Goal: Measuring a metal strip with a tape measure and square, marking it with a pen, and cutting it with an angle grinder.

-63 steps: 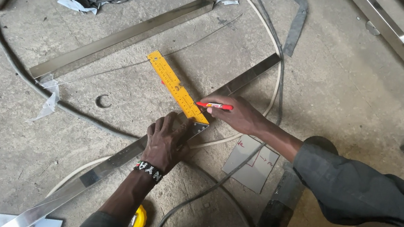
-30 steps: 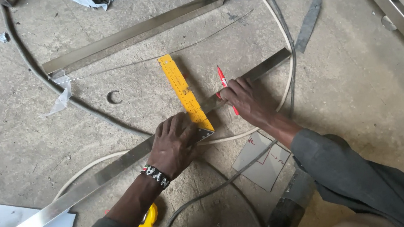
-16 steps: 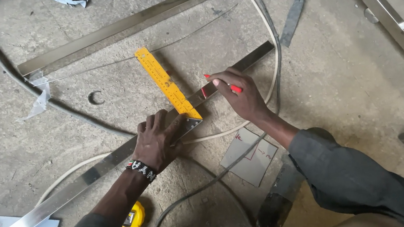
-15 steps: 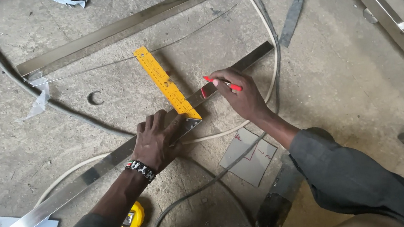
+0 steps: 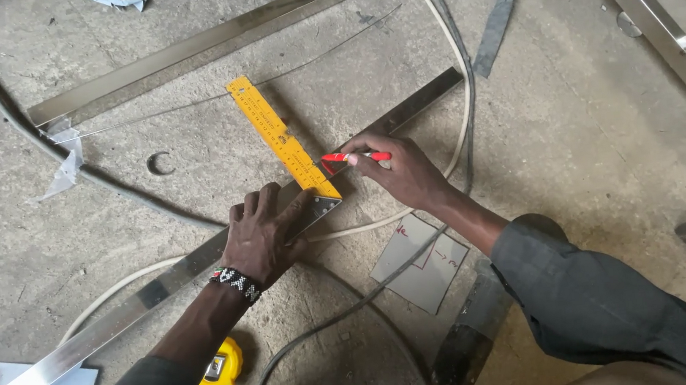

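A long shiny metal bar (image 5: pixel 158 288) lies slantwise on the concrete floor. Across it sits a try square with a yellow blade (image 5: pixel 279 135) and a metal stock (image 5: pixel 320 212). My left hand (image 5: pixel 264 236) presses flat on the stock and the bar, holding the square in place. My right hand (image 5: pixel 398 170) holds a red marker (image 5: pixel 348 158) with its tip against the right edge of the yellow blade, on the bar. A beaded band circles my left wrist.
A second metal bar (image 5: pixel 184 52) lies farther away. A white cable (image 5: pixel 456 53) and dark cables loop over the floor. A yellow tape measure (image 5: pixel 217 371) rests near my left arm. A grey tile with red marks (image 5: pixel 422 260) lies by my right forearm. A steel frame (image 5: pixel 665 23) is at the right.
My right hand moved the red marker from out along the bar back to the edge of the yellow blade. My left hand stayed pressed on the square.
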